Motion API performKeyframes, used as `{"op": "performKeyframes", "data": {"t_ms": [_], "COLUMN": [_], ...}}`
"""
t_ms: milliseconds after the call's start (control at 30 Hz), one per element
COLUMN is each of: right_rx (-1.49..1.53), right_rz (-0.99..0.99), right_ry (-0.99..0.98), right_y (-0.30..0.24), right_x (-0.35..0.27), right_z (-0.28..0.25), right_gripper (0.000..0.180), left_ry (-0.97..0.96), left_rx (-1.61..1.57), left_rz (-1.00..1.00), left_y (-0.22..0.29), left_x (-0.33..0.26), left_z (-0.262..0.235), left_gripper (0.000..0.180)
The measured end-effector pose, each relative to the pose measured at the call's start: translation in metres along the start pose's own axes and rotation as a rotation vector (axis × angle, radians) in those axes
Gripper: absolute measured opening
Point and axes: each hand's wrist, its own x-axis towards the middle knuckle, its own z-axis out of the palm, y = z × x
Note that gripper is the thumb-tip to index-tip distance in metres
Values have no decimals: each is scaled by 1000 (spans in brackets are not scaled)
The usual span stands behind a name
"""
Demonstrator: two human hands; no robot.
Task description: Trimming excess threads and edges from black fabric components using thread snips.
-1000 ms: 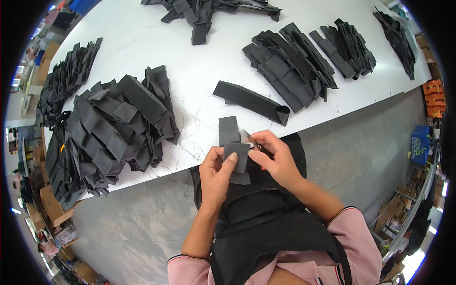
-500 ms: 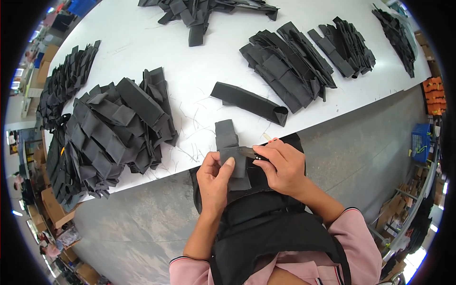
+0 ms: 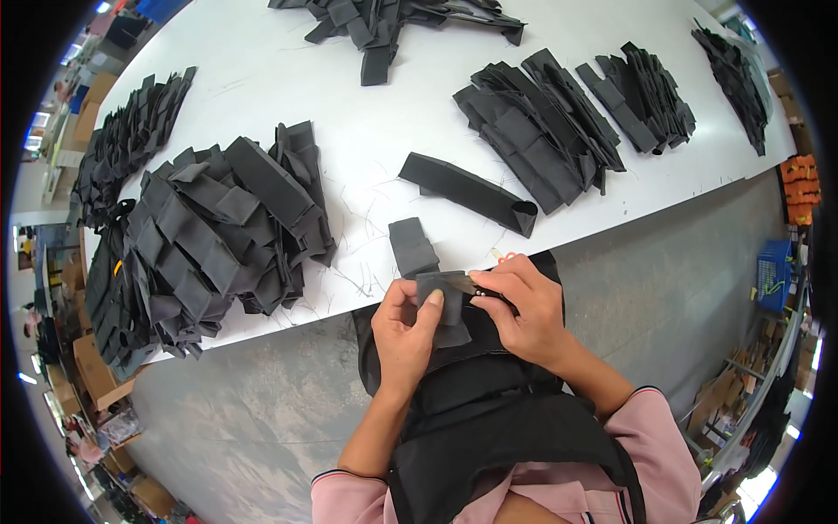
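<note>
My left hand is closed on a folded dark grey fabric strip, its thumb pressed flat on the cloth. The strip's far part lies over the table edge; its near end hangs above my black apron. In my right hand is a pair of thread snips, the thumb and fingers wrapped round its dark handle. The blades point left and touch the strip's upper right edge, but I cannot tell whether they are closed. Just beyond my hands lies a folded black fabric piece.
A large heap of dark fabric strips covers the left of the white table. More strip bundles lie at the right, with another pile at the far side. Loose threads are scattered about. A blue basket stands at far right.
My left hand and the strip have shifted slightly right, and the strip's near part has tilted. The snips remain at its edge. The table's contents appear a little further right in view.
</note>
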Motion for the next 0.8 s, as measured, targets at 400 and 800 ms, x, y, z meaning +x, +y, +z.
{"op": "performKeyframes", "data": {"t_ms": [400, 800], "right_rx": [36, 183], "right_rz": [18, 237], "right_ry": [-35, -64], "right_y": [-1, 1], "right_x": [3, 11], "right_z": [5, 1], "right_gripper": [25, 28], "left_ry": [3, 22], "left_rx": [53, 8], "left_rz": [25, -67], "left_y": [-4, -4], "left_x": [3, 14], "left_z": [1, -8], "left_gripper": [9, 11]}}
